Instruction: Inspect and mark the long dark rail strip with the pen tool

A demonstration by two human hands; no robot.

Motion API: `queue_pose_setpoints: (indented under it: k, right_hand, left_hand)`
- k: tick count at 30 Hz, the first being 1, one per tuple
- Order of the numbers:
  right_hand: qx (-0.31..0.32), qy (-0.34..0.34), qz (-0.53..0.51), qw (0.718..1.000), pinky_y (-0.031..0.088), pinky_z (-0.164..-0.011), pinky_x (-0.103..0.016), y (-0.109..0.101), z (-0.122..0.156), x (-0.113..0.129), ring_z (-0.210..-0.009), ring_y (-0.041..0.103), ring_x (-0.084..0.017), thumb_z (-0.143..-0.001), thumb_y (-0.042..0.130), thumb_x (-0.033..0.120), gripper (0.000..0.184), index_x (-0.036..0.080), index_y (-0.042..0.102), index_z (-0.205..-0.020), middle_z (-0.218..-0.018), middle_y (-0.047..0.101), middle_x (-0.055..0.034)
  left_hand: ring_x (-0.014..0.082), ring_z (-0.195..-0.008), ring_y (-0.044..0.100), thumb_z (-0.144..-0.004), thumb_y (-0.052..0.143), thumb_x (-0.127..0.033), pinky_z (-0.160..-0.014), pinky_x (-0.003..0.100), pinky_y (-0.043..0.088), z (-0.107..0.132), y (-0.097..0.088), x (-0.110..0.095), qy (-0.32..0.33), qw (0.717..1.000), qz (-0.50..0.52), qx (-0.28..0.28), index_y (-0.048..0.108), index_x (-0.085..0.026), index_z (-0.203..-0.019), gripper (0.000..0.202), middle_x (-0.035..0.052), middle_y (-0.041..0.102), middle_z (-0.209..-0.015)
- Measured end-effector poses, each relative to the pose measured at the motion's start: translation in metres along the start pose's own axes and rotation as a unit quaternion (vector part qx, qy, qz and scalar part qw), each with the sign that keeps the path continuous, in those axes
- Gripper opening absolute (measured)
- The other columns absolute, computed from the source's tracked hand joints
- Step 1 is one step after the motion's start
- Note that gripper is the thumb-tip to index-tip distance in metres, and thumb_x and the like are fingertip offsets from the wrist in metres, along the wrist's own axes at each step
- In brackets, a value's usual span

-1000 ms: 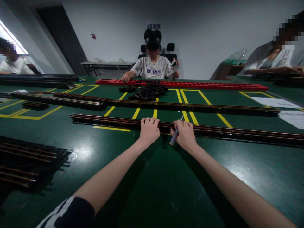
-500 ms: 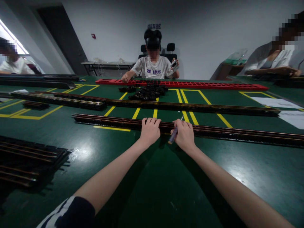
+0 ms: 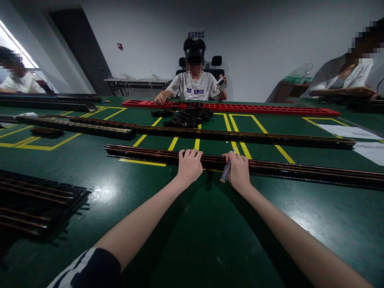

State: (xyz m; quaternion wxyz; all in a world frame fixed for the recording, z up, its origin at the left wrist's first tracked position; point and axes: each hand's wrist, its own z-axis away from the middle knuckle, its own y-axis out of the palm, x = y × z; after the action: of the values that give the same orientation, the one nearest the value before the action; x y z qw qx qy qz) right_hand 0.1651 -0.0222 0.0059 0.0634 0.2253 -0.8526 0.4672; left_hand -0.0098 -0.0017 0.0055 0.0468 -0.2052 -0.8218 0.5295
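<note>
A long black strip with copper-coloured rails (image 3: 144, 154) lies crosswise on the green table in front of me and runs out of view at the right. My left hand (image 3: 190, 166) is closed over it, fingers curled across its far side. A little to the right, my right hand (image 3: 238, 172) grips a screwdriver (image 3: 225, 173) with a clear purplish handle, its thin shaft poking up past the fingers. That same hand also rests against the strip. The undersides of both hands are hidden.
Another long strip (image 3: 210, 133) lies parallel farther back. Beyond it are a heap of small black parts (image 3: 189, 117) and a red slotted rack (image 3: 270, 108), where a co-worker (image 3: 195, 86) sits. More railed strips (image 3: 39, 196) lie at near left; papers (image 3: 370, 153) at right.
The strip has slid to the right, its left end now nearer my left hand. My right hand has shifted slightly right with the screwdriver; my left hand has stayed in place.
</note>
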Motion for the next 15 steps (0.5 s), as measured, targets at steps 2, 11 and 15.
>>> queue_pose_setpoints:
  k: [2,11,15]
  right_hand:
    - [0.005,-0.012,-0.005,1.0,0.037,-0.083,-0.039,-0.0002,0.0002,0.0001,-0.085,0.059,-0.026,-0.068,0.046,0.008,0.021,0.024,0.034,-0.074,-0.095,0.068,-0.0084]
    - [0.003,-0.021,0.001,1.0,0.036,-0.084,-0.039,0.0025,-0.0002,-0.0005,-0.084,0.058,-0.026,-0.071,0.048,0.015,0.017,0.024,0.034,-0.075,-0.093,0.068,-0.0086]
    - [-0.015,-0.018,-0.008,1.0,0.036,-0.082,-0.038,0.0049,-0.0002,0.0004,-0.083,0.058,-0.025,-0.069,0.05,0.014,0.019,0.024,0.035,-0.075,-0.092,0.068,-0.0072]
  left_hand:
    - [0.0242,-0.109,0.054,-0.085,0.037,-0.015,-0.101,0.048,0.033,-0.0003,-0.0002,-0.0004,0.0,1.0,-0.004,0.0,0.06,-0.019,-0.112,0.036,0.0082,0.064,-0.114]
    - [0.0244,-0.108,0.054,-0.085,0.038,-0.015,-0.1,0.048,0.033,0.0002,0.0008,-0.0008,0.002,1.0,-0.014,-0.008,0.06,-0.018,-0.112,0.035,0.0082,0.064,-0.114]
    - [0.0245,-0.11,0.052,-0.085,0.038,-0.015,-0.099,0.046,0.034,0.0,0.0008,-0.0015,-0.007,1.0,-0.021,-0.02,0.058,-0.017,-0.117,0.038,0.0086,0.063,-0.116]
